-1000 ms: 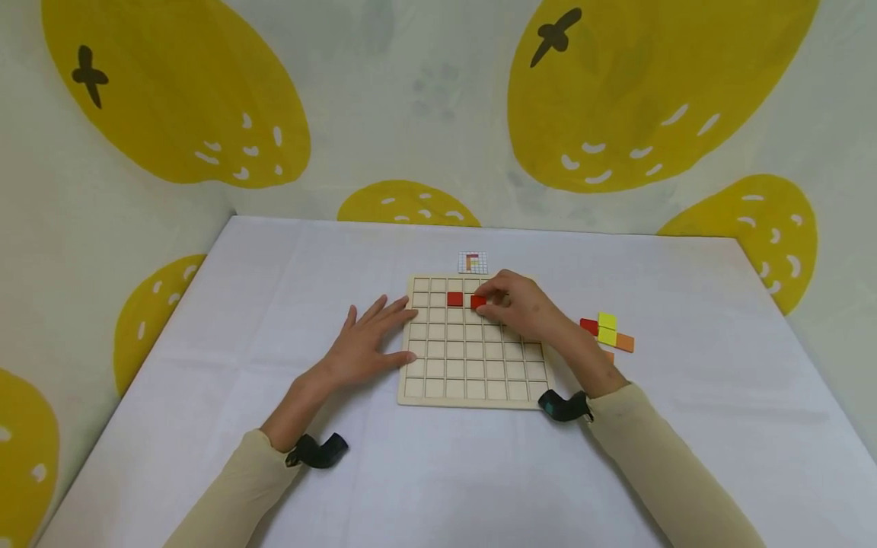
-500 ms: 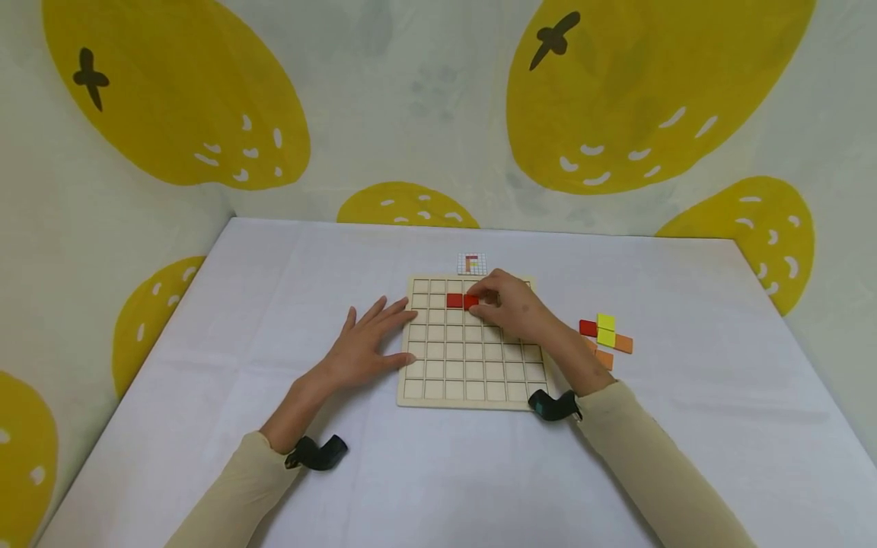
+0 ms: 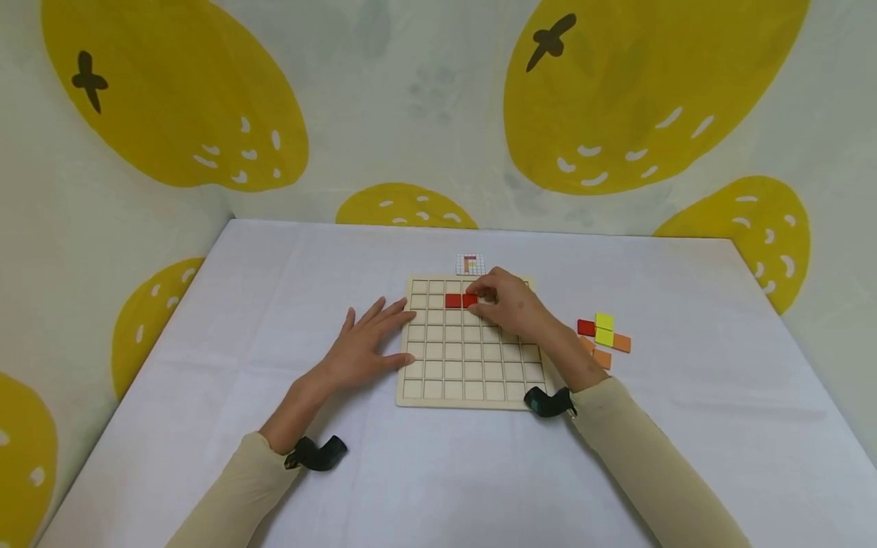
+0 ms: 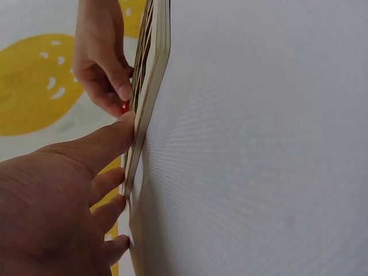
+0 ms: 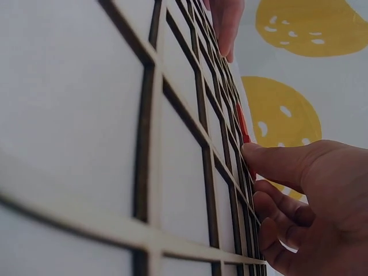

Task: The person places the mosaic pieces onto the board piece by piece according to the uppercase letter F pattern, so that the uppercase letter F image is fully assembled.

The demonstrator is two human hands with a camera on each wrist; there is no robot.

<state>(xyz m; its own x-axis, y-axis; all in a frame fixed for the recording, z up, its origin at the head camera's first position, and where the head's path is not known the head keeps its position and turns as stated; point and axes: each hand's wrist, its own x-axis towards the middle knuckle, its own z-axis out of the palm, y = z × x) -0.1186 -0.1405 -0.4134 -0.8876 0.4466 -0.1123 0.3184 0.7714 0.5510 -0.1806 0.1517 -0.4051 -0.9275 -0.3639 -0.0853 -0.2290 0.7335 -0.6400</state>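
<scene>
A square wooden grid board lies on the white table. My right hand pinches a red square tile between thumb and fingertips, in the second row from the far edge. Directly left of it, a second red tile sits in its own cell. In the right wrist view, the thumb is against the red edge at the grid. My left hand has its fingers spread, with thumb and fingertips on the board's left edge. The left wrist view shows that thumb touching the board's side.
Right of the board lie loose tiles: a red one, yellow ones and orange ones. A small pattern card with a coloured F shape lies beyond the board's far edge. Fabric with yellow fruit shapes hangs behind the table.
The right hand has moved slightly left, bringing its red tile from a gap away to right beside the other red tile. The left hand has stayed in place.
</scene>
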